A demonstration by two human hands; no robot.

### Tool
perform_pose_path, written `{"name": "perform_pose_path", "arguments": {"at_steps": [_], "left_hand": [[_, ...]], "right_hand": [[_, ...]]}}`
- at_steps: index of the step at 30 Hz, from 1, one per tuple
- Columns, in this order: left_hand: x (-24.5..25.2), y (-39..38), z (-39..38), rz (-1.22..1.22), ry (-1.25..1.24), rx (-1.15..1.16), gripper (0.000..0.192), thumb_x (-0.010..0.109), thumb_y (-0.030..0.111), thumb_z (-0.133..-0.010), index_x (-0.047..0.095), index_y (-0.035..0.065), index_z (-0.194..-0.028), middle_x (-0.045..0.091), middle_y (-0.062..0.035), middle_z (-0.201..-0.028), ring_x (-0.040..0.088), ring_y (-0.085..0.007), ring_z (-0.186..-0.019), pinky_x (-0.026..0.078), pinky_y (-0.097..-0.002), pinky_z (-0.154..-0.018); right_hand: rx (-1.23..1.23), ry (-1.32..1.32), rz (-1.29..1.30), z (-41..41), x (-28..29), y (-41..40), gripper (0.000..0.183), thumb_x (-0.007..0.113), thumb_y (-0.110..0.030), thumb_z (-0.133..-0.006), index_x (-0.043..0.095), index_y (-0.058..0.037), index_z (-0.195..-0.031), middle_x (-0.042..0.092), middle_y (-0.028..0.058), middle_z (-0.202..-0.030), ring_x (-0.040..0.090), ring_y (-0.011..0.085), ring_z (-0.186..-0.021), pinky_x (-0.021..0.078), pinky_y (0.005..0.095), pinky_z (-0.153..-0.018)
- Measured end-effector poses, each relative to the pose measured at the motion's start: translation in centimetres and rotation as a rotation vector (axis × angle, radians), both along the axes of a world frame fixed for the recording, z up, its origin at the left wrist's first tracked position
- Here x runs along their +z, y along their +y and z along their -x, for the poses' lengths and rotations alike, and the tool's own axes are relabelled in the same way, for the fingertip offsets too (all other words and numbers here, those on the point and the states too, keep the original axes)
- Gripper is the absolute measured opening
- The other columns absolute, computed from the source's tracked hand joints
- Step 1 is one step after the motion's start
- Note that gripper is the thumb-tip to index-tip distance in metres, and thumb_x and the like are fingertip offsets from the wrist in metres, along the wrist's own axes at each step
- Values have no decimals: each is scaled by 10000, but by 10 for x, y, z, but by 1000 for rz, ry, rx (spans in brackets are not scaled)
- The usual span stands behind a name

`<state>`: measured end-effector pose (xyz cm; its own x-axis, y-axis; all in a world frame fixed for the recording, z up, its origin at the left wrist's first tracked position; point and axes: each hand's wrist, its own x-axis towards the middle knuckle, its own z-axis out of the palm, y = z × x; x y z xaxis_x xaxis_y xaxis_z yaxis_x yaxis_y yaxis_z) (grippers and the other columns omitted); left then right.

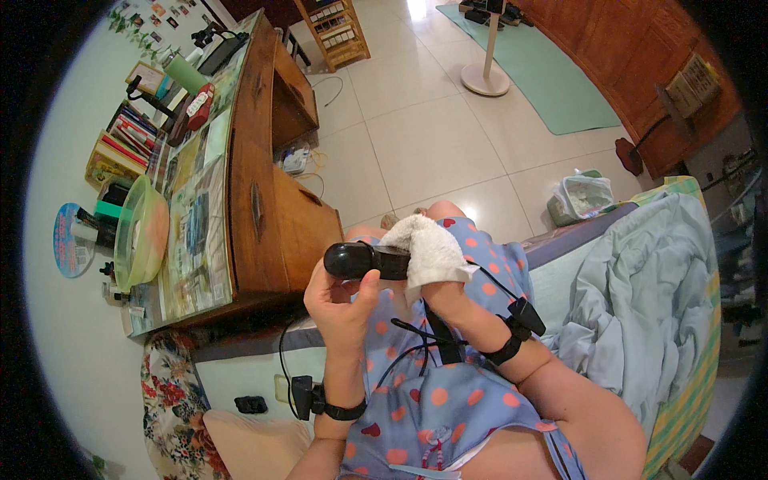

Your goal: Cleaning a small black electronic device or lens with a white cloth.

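Observation:
My left hand [343, 303] grips a glossy black object [354, 260] with a rounded end, thumb along its near side. It could be a shoe, but its exact kind is unclear. Over my right hand [445, 300] lies a white terry cloth [429, 246], like a mitt, which hides the fingers. This cloth meets the right end of the black object above my lap. Both wrists wear black straps with small boxes, the left box [303, 397] and the right box [527, 316], with thin black cables attached.
To the left stands a wooden desk [255, 240] bearing a yellow-green basin [141, 234], books [129, 132] and a green bottle [183, 72]. A crumpled pale-blue blanket [624, 288] lies at my right. Beyond are a lined waste bin [579, 198] and a round stand base [485, 80]. A black device [251, 405] rests at lower left.

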<state>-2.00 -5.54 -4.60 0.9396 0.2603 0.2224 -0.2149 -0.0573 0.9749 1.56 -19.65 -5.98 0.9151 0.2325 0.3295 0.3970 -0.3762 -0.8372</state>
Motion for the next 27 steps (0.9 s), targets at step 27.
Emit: {"name": "perform_pose_path", "arguments": {"at_steps": [27], "left_hand": [[-9,-1,-8,11,-68,-205,480,658,-51,-639,566,-40,-1110,553,-115,-1107,552,-205,-1036,437,-322,-922]], "right_hand": [[55,147,-554,-7,-18,8,253,483,-161,-889,549,-16,-1085,577,133,-1066,553,254,-988,419,357,-890]]}}
